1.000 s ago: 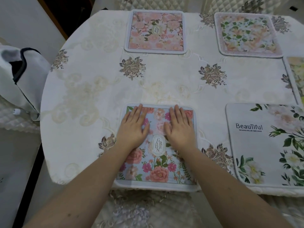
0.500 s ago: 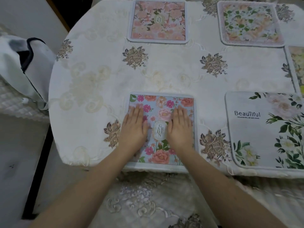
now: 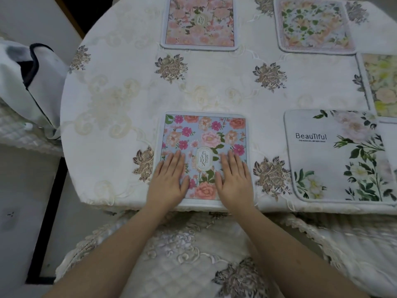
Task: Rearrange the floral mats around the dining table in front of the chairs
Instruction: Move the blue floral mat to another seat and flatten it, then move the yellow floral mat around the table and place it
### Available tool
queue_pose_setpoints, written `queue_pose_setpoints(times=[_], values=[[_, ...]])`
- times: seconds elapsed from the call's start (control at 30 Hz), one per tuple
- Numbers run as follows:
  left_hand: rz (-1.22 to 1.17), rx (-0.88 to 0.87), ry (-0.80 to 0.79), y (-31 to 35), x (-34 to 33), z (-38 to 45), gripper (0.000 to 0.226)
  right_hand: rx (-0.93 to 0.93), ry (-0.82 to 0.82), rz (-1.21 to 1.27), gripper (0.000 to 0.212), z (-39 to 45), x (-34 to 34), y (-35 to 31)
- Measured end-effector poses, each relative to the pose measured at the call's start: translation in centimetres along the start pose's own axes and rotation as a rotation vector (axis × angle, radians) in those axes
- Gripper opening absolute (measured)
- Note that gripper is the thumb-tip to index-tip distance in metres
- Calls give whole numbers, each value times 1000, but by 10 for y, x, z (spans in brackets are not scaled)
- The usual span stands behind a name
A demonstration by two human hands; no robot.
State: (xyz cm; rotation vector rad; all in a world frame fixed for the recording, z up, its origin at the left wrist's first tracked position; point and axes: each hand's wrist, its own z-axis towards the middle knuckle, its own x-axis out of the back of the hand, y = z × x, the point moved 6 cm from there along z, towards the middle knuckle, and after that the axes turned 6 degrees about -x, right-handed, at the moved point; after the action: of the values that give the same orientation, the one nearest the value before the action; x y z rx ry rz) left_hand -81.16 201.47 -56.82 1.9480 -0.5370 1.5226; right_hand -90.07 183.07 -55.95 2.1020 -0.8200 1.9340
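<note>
A light-blue floral mat marked GARDEN lies at the table's near edge. My left hand and my right hand press flat on its lower half, fingers straight, either side of the label. A white mat reading Beautiful lies to its right. A pink floral mat and a green-and-peach floral mat lie at the far side. A yellowish mat is cut off at the right edge.
The round table carries a cream embroidered tablecloth. A chair with a quilted, embroidered cushion stands just below the table's near edge under my forearms. A white garment with dark trim hangs over a chair at left.
Both hands have slid back along the blue mat, from its top half toward its near edge. The mat now lies squarely in front of the near chair.
</note>
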Motion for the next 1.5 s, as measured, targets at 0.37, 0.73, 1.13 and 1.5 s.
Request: queue_pose_setpoints(times=[0.37,0.73,1.13,1.5], values=[[71,3,-120,-42,24,-22,68,-31,-178,-24,59,-11,26,43],[119,-47,-142,33,121,-10,60,-173,-241,167,67,-68,119,31],[89,-311,-73,140,130,-28,66,-233,-15,-42,60,-131,168,47],[127,-381,-53,245,136,-29,73,-289,4,-15,58,-146,187,132]])
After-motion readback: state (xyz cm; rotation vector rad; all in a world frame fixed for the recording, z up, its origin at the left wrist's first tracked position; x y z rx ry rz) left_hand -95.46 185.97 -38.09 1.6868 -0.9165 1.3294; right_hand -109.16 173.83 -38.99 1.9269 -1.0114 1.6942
